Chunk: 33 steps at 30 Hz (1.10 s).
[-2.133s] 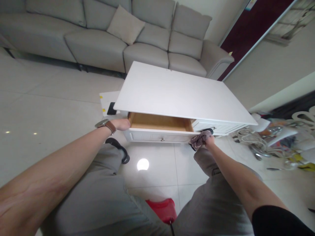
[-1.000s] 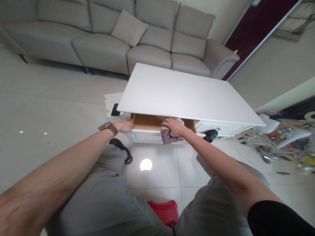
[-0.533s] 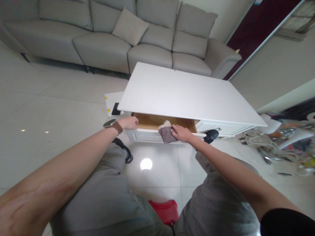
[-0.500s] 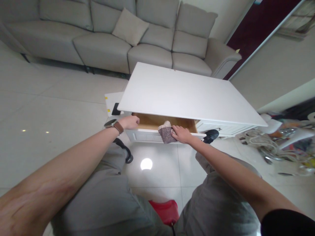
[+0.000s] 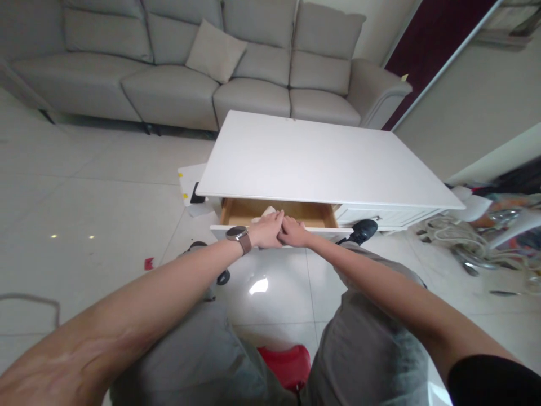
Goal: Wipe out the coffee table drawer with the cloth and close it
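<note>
A cloth (image 5: pixel 267 212) is bunched at the front edge of the pulled-out drawer (image 5: pixel 316 213). Only a pale bit of it shows, the rest being covered by my hands. My left hand (image 5: pixel 266 231), below a watch with a brown strap, lies over the cloth with its fingers closed on it. Right beside it, touching its fingertips, my right hand (image 5: pixel 295 233) is closed on the cloth too. The drawer has a bare wooden inside and a white front, and belongs to the white coffee table (image 5: pixel 321 158).
A grey sofa (image 5: pixel 177 90) with a cushion (image 5: pixel 216 51) stands behind the table. Cables and clutter (image 5: pixel 460 242) lie on the floor at right. A red stool (image 5: pixel 289 366) is between my legs. A white board (image 5: pixel 188 176) leans out at the table's left.
My left hand has moved right, from the drawer's left corner to the cloth, meeting my right hand. My right hand and the cloth have shifted slightly left.
</note>
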### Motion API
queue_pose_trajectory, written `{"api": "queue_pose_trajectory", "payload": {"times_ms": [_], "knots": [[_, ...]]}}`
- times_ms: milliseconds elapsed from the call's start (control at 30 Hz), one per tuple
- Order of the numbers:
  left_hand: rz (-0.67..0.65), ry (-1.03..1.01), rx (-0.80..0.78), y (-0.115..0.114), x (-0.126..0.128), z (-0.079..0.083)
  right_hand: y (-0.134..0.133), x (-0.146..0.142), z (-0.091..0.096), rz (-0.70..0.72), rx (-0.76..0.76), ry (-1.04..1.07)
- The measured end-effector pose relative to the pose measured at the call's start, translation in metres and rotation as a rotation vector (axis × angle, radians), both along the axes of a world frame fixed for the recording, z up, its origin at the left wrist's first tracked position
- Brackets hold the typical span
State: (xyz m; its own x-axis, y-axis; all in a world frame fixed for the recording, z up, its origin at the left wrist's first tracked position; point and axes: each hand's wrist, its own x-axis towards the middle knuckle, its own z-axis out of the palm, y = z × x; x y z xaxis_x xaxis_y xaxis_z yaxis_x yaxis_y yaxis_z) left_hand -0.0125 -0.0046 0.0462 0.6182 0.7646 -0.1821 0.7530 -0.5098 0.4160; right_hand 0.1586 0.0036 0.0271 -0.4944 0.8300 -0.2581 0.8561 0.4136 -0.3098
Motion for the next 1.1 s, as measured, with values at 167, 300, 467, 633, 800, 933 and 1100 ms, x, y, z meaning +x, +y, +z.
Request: {"api": "queue_pose_trajectory", "payload": {"times_ms": [167, 300, 467, 633, 800, 933, 1100], "knots": [[0.067, 0.183, 0.049, -0.013, 0.017, -0.016, 0.039, 0.05, 0.024, 0.101, -0.248, 0.04], [0.117, 0.244, 0.155, -0.016, 0.029, -0.013, 0.05, 0.073, 0.027, 0.07, -0.32, -0.256], [0.208, 0.304, 0.162, -0.016, 0.047, -0.015, 0.049, 0.053, 0.025, 0.144, -0.288, -0.418], [0.211, 0.267, 0.217, -0.018, 0.051, -0.029, 0.053, 0.051, 0.023, 0.191, -0.253, -0.398], [0.218, 0.229, 0.319, -0.026, 0.03, -0.039, 0.057, 0.06, 0.012, 0.195, -0.224, -0.412], [0.331, 0.284, 0.321, -0.034, -0.027, -0.042, 0.055, 0.06, 0.008, 0.238, -0.21, -0.413], [0.734, 0.254, 0.289, -0.055, -0.118, -0.042, 0.052, 0.06, 0.01, 0.244, -0.229, -0.402]]}}
